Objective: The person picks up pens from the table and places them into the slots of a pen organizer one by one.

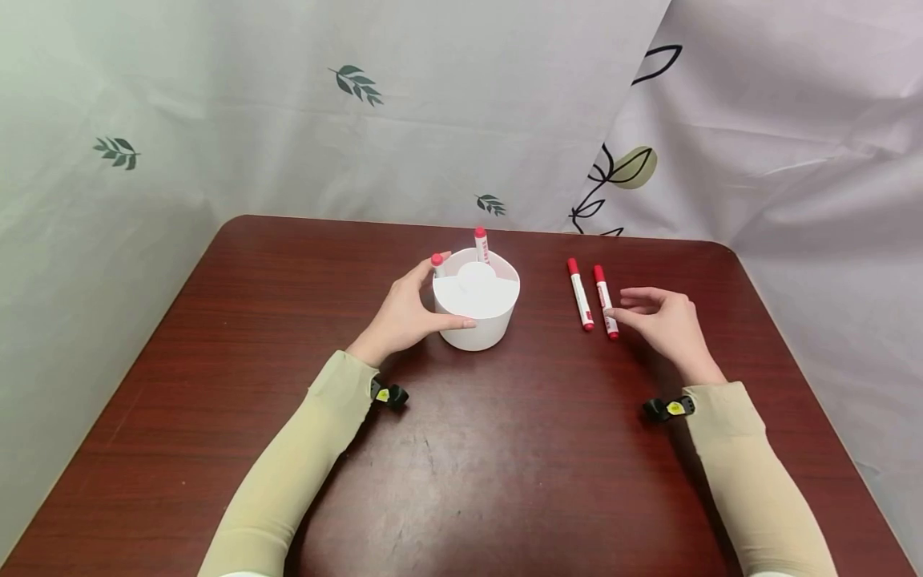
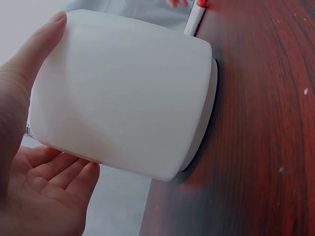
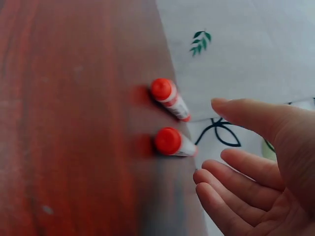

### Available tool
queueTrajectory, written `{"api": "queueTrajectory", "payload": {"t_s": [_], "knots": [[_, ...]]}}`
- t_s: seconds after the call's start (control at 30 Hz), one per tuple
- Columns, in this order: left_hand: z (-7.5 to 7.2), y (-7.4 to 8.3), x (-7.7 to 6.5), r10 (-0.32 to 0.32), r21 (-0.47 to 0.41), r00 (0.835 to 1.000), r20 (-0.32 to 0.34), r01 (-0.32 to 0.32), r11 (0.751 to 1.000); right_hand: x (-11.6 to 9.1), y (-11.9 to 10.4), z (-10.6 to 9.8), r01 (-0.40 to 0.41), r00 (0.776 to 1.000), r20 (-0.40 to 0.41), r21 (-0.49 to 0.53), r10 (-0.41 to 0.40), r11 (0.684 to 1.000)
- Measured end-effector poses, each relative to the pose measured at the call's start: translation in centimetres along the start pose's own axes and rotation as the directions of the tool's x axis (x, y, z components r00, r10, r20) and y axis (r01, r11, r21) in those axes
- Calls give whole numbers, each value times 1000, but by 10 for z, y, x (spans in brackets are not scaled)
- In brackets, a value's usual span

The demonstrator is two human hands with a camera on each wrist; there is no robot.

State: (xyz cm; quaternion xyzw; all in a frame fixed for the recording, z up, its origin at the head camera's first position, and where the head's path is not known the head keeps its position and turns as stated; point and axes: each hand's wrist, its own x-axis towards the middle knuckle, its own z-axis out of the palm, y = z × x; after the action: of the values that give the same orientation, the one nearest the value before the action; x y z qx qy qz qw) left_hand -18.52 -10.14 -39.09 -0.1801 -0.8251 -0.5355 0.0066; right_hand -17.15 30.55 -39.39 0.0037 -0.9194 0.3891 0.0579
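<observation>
My left hand [image 1: 404,319] holds a white round organizer [image 1: 479,330] with inner dividers, thumb along the front and fingers round the far left side. Two red-capped whiteboard markers stand in it, one marker [image 1: 482,247] at the back and another marker [image 1: 437,263] by the left rim. To the right, two more markers lie side by side on the table: the left marker [image 1: 581,295] and the right marker [image 1: 606,301]. Over the right one hovers my right hand [image 1: 667,327], thumb and fingers apart with nothing between them. In the right wrist view both red ends [image 3: 168,140] face the camera.
The dark red-brown wooden table [image 1: 469,449] has its back edge just behind the organizer and markers. Pale curtains with leaf prints [image 1: 433,144] hang behind the table and at its sides. Each wrist wears a black strap [image 1: 389,394].
</observation>
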Motion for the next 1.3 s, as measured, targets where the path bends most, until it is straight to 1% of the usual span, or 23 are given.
{"api": "queueTrajectory", "payload": {"t_s": [0.17,0.27,0.5,0.73,1.0,1.17,1.3], "knots": [[-1,0,1,2,-18,1000,10,-2,1000,2,4,9,-6,1000,21,-12,6,1000],[-1,-1,1,0,-24,1000,13,1,1000,3,6,12,-6,1000,24,-36,7,999],[0,0,0,-9,-33,1000,21,10,999,4,9,16,-12,1000,14,-93,14,996],[-1,-1,0,-3,-26,1000,16,4,1000,4,8,16,-49,998,31,-91,52,995],[0,0,0,-19,-49,1000,23,20,999,5,8,17,-42,998,38,-93,46,995],[-1,-1,0,-19,-37,1000,21,20,999,6,8,15,-41,999,17,-90,43,995],[-1,-2,0,-14,-22,1000,20,15,1000,6,6,10,-57,998,-23,-69,56,996]]}}
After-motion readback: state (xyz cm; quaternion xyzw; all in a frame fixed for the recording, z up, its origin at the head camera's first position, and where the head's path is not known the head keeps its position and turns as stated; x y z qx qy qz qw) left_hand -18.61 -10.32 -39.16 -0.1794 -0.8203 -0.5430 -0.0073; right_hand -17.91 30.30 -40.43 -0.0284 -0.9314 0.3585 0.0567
